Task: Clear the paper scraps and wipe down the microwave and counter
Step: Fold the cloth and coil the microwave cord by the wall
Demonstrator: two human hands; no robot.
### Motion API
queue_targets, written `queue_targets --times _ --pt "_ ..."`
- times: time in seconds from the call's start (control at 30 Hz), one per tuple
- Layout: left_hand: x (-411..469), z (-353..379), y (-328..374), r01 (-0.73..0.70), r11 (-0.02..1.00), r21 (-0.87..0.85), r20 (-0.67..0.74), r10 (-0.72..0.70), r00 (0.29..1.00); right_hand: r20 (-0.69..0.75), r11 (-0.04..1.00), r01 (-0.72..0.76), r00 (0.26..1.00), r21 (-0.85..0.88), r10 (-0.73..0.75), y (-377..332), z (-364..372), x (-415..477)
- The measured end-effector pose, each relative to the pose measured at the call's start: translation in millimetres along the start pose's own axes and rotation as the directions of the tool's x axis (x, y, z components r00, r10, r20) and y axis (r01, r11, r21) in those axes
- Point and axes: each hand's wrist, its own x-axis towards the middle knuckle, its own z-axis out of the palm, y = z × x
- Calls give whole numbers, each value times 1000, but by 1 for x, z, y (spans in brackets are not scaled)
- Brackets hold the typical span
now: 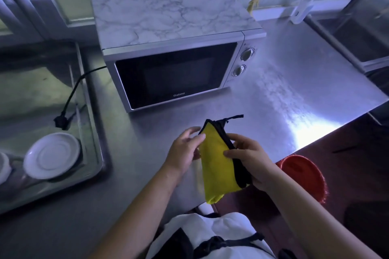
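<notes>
A folded yellow cloth with a black edge [212,160] hangs upright above the front of the steel counter [294,82]. My right hand [248,157] grips its right side, thumb across the yellow face. My left hand [185,149] touches the cloth's left edge with fairly straight fingers. Behind them stands a silver microwave [172,73] with a marble-patterned top, a dark door that is closed and two dials. No paper scraps show on the counter or the microwave top.
A metal tray [90,132] at the left holds a white saucer [52,155] and cups. The microwave's black plug [62,121] lies over the tray's edge. A red bucket [303,176] stands on the floor at the right. A steel sink [357,33] sits far right.
</notes>
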Motion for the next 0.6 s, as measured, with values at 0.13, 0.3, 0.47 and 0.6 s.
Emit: queue_targets --times 0.13,0.3,0.47,0.6 --pt "2 -11 -38 422 853 -307 153 -393 907 28 968 -89 996 236 84 -2 -12 -5" --pt "4 -3 -57 457 799 -391 544 -200 815 14 928 -104 994 358 106 -1 -34 -1" --pt "25 17 -43 341 869 -359 418 -177 891 -107 916 -182 966 358 234 20 -71 1" --pt "43 46 -40 379 906 -188 515 -238 823 -127 891 -257 938 375 324 45 -113 -1"
